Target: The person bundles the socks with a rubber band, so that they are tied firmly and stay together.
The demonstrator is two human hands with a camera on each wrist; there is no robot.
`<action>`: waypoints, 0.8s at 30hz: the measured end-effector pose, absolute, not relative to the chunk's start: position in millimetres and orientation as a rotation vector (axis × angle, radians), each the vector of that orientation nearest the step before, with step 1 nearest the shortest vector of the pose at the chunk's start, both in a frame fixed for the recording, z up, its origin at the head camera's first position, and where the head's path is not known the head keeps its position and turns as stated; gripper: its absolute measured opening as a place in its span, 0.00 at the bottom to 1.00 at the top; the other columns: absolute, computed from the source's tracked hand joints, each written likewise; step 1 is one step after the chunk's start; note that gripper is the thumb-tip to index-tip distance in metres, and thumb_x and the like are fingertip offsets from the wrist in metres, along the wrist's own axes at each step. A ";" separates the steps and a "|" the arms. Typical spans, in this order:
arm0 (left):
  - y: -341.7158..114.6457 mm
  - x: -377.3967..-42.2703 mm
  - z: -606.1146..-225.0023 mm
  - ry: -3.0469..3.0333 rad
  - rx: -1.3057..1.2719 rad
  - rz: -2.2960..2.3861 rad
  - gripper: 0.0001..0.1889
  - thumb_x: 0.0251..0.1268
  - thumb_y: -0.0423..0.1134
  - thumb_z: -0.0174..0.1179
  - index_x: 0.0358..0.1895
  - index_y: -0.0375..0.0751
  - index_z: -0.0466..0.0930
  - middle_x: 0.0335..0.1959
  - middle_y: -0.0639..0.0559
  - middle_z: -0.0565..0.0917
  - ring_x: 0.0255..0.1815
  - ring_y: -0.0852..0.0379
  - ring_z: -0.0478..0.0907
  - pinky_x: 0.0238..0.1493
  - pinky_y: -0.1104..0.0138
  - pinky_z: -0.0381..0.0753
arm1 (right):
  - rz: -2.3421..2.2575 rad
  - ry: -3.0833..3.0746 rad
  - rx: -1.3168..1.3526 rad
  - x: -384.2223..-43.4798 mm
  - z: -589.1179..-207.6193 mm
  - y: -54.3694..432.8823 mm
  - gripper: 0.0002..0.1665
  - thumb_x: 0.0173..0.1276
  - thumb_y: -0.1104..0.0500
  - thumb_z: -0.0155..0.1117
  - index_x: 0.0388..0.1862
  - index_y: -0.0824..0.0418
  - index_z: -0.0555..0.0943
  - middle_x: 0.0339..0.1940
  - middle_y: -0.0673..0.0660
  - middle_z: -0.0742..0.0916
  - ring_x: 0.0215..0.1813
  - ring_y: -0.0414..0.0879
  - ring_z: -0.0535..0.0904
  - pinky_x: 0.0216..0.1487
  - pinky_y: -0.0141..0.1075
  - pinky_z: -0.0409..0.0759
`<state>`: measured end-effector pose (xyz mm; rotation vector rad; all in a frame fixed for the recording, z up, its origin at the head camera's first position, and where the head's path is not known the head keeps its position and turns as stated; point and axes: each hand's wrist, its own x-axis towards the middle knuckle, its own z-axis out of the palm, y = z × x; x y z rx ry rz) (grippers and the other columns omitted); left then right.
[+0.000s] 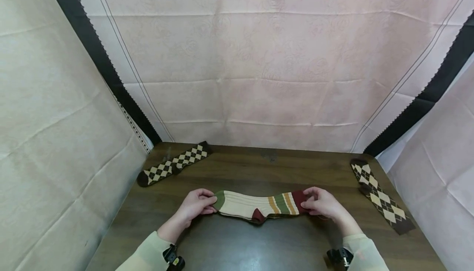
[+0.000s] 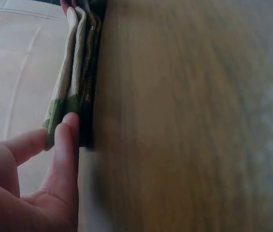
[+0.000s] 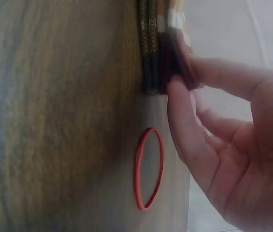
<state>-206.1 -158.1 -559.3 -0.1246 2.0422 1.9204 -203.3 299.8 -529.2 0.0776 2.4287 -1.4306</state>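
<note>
A cream sock [image 1: 244, 204] with a green toe, maroon heel and striped maroon cuff lies lengthwise across the table in front of me. My left hand [image 1: 198, 203] pinches its green toe [image 2: 53, 116] between thumb and fingers. At the other end, my right hand [image 1: 324, 203] pinches the maroon cuff [image 3: 182, 60]. In the left wrist view a second cream sock [image 2: 77, 63] lies just under the top one. Darker patterned socks [image 3: 148, 38] are stacked beneath these, resting on the wood; their full shape is hidden.
A red rubber band [image 3: 137, 174] lies on the table beside the right hand. Dark argyle socks [image 1: 174, 164] lie at the back left, and more argyle socks [image 1: 383, 199] at the right edge. Pale cloth walls [image 1: 274, 77] enclose the brown wooden table [image 1: 237, 168] behind and at both sides.
</note>
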 end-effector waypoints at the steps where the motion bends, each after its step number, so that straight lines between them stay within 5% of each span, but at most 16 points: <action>1: -158.0 -206.5 -559.6 2.045 -0.123 1.918 0.20 0.75 0.35 0.68 0.60 0.23 0.77 0.37 0.41 0.89 0.32 0.52 0.90 0.36 0.65 0.89 | -1.426 2.445 0.076 -203.0 -529.1 299.7 0.28 0.68 0.66 0.76 0.63 0.75 0.76 0.43 0.64 0.86 0.42 0.51 0.85 0.41 0.47 0.90; 24: -153.0 -209.6 -560.8 2.129 -0.081 1.823 0.22 0.71 0.33 0.72 0.61 0.22 0.79 0.46 0.40 0.88 0.40 0.52 0.88 0.42 0.60 0.90 | -1.331 2.511 0.092 -202.8 -529.8 296.3 0.26 0.72 0.64 0.74 0.63 0.73 0.77 0.44 0.62 0.87 0.43 0.52 0.86 0.41 0.47 0.90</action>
